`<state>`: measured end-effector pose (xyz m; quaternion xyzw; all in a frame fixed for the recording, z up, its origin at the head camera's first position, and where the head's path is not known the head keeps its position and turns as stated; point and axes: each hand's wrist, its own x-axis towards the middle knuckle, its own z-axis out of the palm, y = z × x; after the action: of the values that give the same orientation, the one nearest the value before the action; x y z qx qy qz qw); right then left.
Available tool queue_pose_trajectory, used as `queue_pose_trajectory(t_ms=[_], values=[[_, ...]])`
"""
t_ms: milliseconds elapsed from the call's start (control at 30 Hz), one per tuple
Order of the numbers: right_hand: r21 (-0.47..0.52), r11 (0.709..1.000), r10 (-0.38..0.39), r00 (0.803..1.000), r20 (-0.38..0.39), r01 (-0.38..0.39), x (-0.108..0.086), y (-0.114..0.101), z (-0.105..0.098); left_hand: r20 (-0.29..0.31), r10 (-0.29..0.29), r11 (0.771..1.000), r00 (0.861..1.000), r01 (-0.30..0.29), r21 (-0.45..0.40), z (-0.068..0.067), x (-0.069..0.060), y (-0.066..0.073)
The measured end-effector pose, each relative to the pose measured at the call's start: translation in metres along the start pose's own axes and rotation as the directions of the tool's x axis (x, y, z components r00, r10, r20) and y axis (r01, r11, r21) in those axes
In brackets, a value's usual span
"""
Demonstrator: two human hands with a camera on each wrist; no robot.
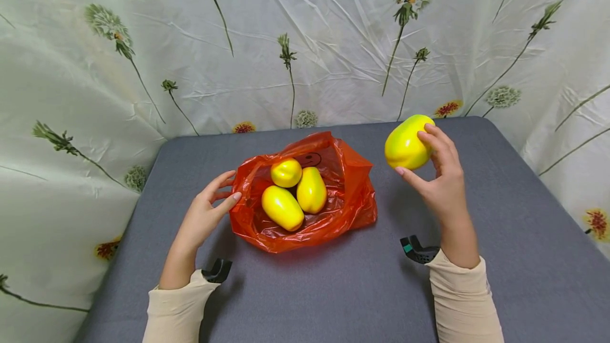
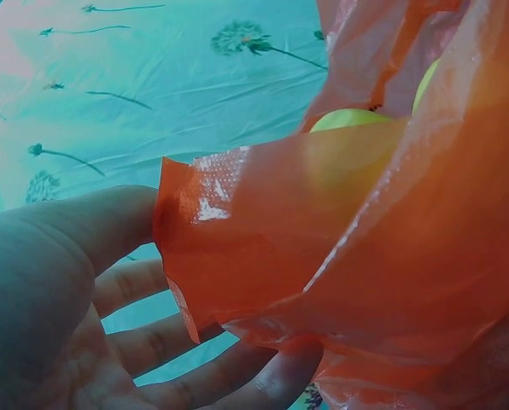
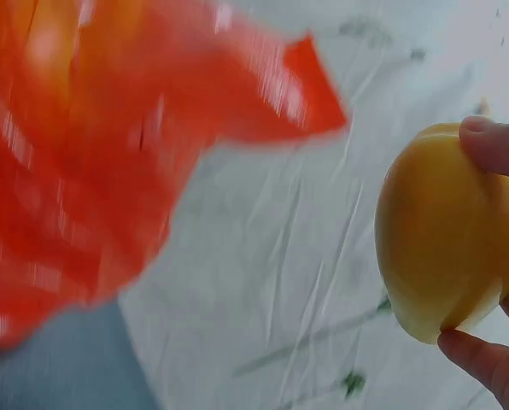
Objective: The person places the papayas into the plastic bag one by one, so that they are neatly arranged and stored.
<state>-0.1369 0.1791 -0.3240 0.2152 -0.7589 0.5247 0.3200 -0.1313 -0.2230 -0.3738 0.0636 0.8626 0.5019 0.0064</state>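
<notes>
A red plastic bag (image 1: 355, 184) lies with its mouth open on the grey table. Three glossy yellow mango-shaped fruits (image 1: 283, 208) are inside it. At the bag's left rim, my left hand (image 1: 202, 216) holds the plastic between thumb and fingers; the left wrist view shows the red film (image 2: 254, 231) partly hiding the fingertips. Right of the bag and above the table, my right hand (image 1: 445, 184) grips another yellow mango-shaped fruit (image 1: 407, 142) between thumb and fingers. That fruit is apart from the bag, which looks blurred in the right wrist view.
The grey table (image 1: 305, 300) extends around the bag. Behind it and at both sides hangs a pale cloth (image 1: 333, 30) printed with dandelions. A dark wrist camera (image 1: 418, 250) sits on the right wrist, another wrist camera (image 1: 217, 271) on the left.
</notes>
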Motion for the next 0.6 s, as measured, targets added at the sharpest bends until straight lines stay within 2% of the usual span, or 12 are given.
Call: queue_pose_trajectory(t_ms=[167, 267, 433, 600], values=[[0.072, 0.991, -0.119, 0.992, 0.042, 0.116, -0.001, -0.026, 0.015, -0.001, -0.005, 1.0, 1.0, 0.005, 0.003, 0.0, 0.0, 0.0], [0.09, 0.981, -0.181, 0.981, 0.075, 0.174, -0.004, -0.033, 0.026, -0.001, -0.005, 1.0, 1.0, 0.005, 0.005, 0.0, 0.0, 0.0], [0.118, 0.959, -0.274, 0.95, 0.149, 0.258, -0.013, -0.024, 0.048, -0.002, -0.004, 1.0, 1.0, 0.004, 0.009, 0.0, 0.0, 0.0], [0.201, 0.942, -0.311, 0.921, 0.233, 0.267, -0.023, -0.016, 0.071, -0.003, -0.003, 1.0, 1.0, 0.003, 0.012, 0.0, 0.0, 0.0]])
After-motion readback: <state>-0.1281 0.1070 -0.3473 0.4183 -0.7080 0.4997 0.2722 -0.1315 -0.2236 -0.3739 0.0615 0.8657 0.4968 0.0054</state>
